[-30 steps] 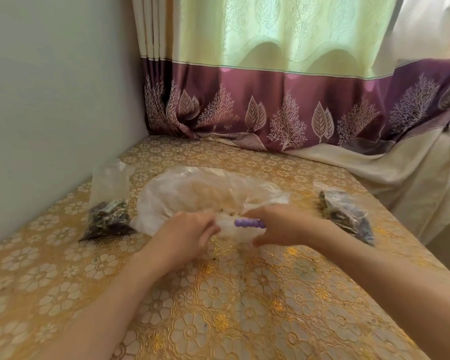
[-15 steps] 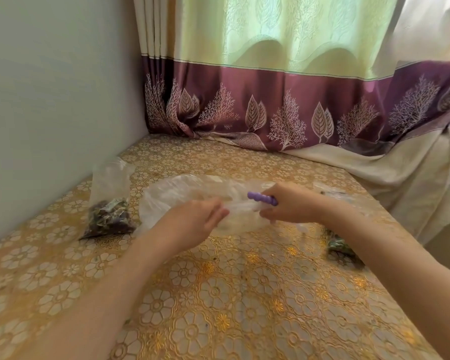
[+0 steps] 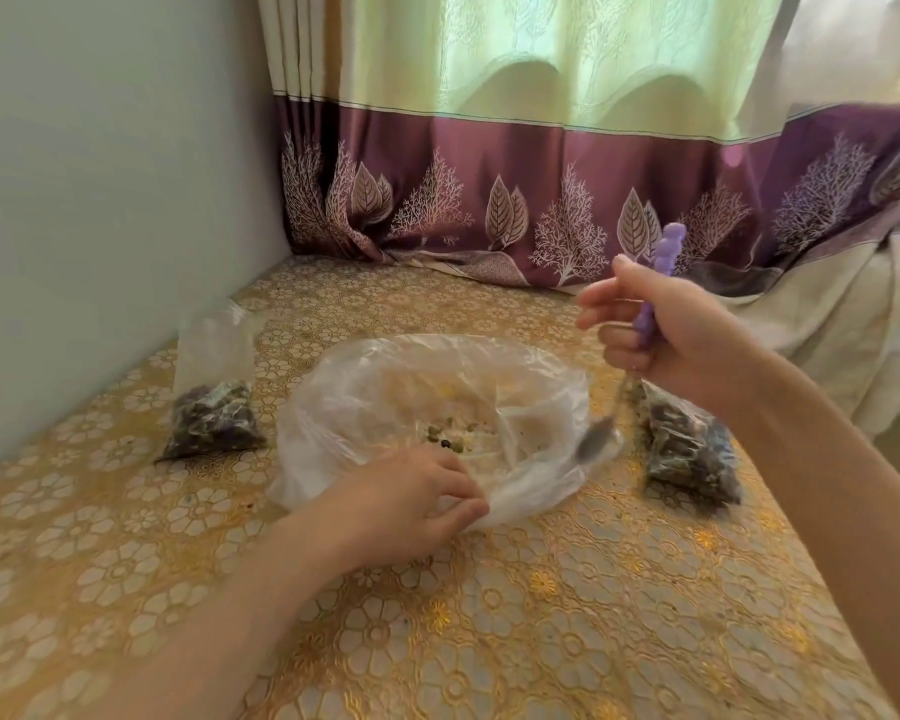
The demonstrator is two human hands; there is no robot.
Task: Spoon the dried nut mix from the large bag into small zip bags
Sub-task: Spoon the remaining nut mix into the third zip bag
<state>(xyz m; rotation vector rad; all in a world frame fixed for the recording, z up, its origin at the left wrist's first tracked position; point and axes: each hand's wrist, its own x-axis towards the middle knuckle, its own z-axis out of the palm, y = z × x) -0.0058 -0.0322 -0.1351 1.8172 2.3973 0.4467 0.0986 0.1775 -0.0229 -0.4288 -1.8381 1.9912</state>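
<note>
The task looks close to its end. The large bag [image 3: 432, 423], a clear plastic one lying open in the middle of the frame on the gold flowered tablecloth [image 3: 541, 615], holds only a small rest of nut mix [image 3: 450, 436] at its bottom. Two small zip bags already have dark mix inside: one at the left of the frame [image 3: 211, 407], near the wall, standing with its top part empty, and one at the right [image 3: 689, 449], lying just beside the large bag and partly behind the right arm. I cannot tell if their zips are closed.

The left hand [image 3: 411, 498] pinches the near edge of the large bag between thumb and curled fingers. The right hand [image 3: 661, 330], raised in the right part of the frame, has its fingers wrapped around the purple handle of a spoon [image 3: 601, 441]; the metal bowl hangs down at the right rim of the large bag and seems empty, though it is blurred.

What is left, in my judgement, is to scoop the last bits into a small bag.

No brand, label or writing can be read anywhere.
</note>
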